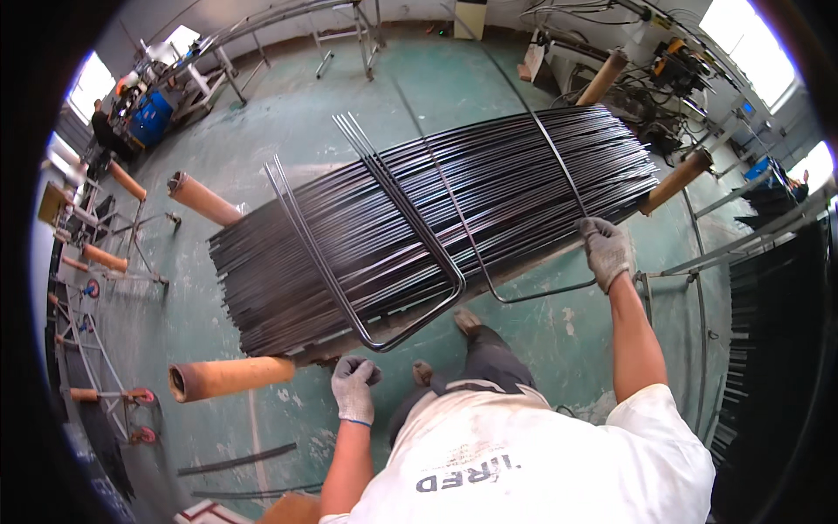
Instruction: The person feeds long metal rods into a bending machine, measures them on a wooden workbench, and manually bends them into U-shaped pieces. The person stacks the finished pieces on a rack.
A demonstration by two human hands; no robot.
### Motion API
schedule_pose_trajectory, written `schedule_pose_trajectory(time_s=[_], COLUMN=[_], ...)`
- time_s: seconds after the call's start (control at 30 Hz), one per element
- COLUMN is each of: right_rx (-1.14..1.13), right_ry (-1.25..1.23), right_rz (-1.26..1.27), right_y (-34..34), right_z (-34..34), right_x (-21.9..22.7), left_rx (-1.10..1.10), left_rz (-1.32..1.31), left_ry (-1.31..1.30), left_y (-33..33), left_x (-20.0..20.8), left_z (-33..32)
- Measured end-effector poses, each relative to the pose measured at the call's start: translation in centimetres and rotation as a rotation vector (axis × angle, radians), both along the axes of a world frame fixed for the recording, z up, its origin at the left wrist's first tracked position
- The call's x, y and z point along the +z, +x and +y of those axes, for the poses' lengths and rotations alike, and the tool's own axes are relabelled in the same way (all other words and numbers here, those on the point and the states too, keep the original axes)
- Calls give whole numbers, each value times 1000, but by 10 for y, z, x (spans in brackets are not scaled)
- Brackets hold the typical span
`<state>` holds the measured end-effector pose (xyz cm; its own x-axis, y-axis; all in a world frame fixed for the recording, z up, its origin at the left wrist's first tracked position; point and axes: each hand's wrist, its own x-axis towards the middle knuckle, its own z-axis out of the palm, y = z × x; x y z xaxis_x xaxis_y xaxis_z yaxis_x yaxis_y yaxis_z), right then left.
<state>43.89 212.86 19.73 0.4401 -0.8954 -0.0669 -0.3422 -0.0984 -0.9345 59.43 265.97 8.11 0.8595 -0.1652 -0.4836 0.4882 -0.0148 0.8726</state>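
Note:
In my gloved right hand [604, 251] is one bend of a long U-shaped black metal rod [557, 160]; its fingers are closed on it. The rod's two legs reach away from me over a wide layer of straight black metal rods [489, 188]. My gloved left hand [355, 387] hangs at the near side of that layer with fingers curled and nothing visible in them. Several more U-shaped rods [403, 210] lie nested across the layer's middle and left, their bends toward me.
Orange-brown tubes on the rack's posts stick out at its corners, one near left [236, 379] and one at right [676, 182]. More dark rods [777, 349] lie at the far right. A blue barrel [151, 117] and a person [106, 131] are at far left. Machinery [681, 70] stands back right.

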Motion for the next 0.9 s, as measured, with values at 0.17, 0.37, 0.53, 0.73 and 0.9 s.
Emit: schedule_pose_trajectory(time_s=[0.17, 0.37, 0.53, 0.73, 0.9], right_rx=[54, 59, 56, 296, 877], right_ry=[385, -155, -279, -718, -240], right_rz=[-64, 302, 1038, 502, 815], right_y=[27, 33, 64, 130, 206], right_z=[-143, -303, -299, -172, 46], right_x=[-62, -221, -235, -245, -196], left_rx=[173, 189, 184, 372, 426], left_rz=[48, 161, 80, 131, 144], left_ry=[136, 167, 295, 372, 337], left_y=[5, -12, -31, -63, -90], left_x=[-21, -16, -10, -21, -33], left_z=[-40, -114, -128, -116, -111])
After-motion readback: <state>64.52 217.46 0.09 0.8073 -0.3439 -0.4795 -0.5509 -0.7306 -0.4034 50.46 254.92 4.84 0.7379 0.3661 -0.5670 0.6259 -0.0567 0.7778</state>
